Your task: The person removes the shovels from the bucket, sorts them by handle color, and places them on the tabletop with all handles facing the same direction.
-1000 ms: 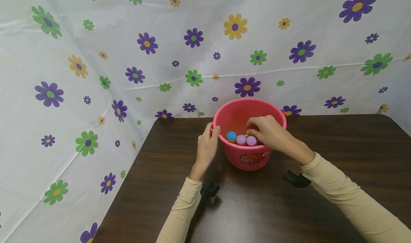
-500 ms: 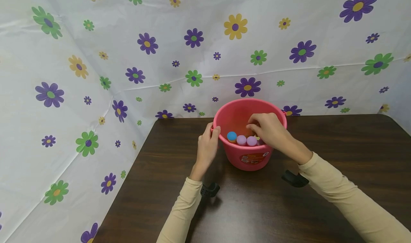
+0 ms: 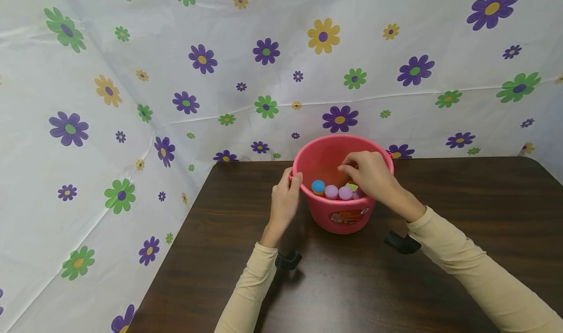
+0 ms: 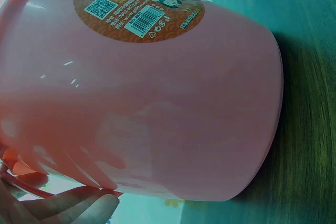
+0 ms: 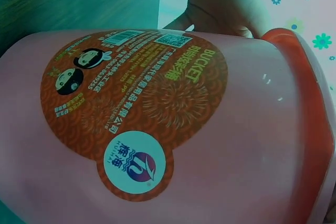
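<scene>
A pink bucket (image 3: 318, 210) with an oval orange label (image 4: 139, 11) stands upright on the table. At its left rim my left hand (image 3: 285, 198) grips the edge by the handle joint, thumb on top and fingers outside. My right hand (image 3: 373, 175) reaches over the right side into the bucket, fingers curled down and thumb near the index finger; I cannot tell whether it pinches something. Inside lie a round blue-topped piece (image 3: 318, 185), two round lilac pieces (image 3: 332, 192) and a yellow-green piece (image 3: 352, 187) under the right hand. The right wrist view shows mostly the bucket's wall.
The dark wooden table (image 3: 343, 284) extends on both sides of the bucket. Behind it hangs a white flower-print cloth (image 3: 246, 25), close to the bucket's far side. A black wrist device (image 3: 402, 242) sits under the right forearm, another (image 3: 288, 259) by the left wrist.
My right hand has shifted slightly up and back inside the bucket, and more of the yellow-green piece shows below it. The left hand and bucket stay in place.
</scene>
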Demonstrator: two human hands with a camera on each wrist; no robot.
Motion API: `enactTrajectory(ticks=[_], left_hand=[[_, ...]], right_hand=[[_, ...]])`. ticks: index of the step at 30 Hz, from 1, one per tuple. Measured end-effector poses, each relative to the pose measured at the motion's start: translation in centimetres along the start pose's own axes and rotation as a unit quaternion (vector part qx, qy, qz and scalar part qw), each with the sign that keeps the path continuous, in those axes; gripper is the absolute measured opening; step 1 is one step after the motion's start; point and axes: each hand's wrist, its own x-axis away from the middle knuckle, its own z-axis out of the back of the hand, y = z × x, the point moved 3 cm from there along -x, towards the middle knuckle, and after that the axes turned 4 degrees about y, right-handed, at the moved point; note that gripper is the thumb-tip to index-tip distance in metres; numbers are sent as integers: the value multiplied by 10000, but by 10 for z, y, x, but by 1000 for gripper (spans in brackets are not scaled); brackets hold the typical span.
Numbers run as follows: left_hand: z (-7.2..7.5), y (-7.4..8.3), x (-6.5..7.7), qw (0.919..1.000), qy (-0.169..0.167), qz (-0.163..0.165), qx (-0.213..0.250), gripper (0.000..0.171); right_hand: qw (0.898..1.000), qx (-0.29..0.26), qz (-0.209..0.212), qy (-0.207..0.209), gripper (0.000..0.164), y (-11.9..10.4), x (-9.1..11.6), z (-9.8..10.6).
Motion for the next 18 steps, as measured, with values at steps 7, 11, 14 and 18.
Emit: enactTrajectory(ticks=[7, 11, 14, 18], left_hand=[[0, 0, 0, 10000, 14, -18, -20, 42], [0, -1, 0, 10000, -19, -14, -24, 43], [-1, -1, 0, 10000, -43, -19, -15, 44], [-1, -3, -1, 10000, -58, 17, -9, 44]], right_hand=[[9997, -137, -95, -160, 21, 1, 0, 0], [9987, -99, -192, -460, 27, 1, -1, -1], [9977, -57, -208, -642, 27, 1, -3, -2], [9963, 15, -221, -826, 23, 2, -4, -4]])
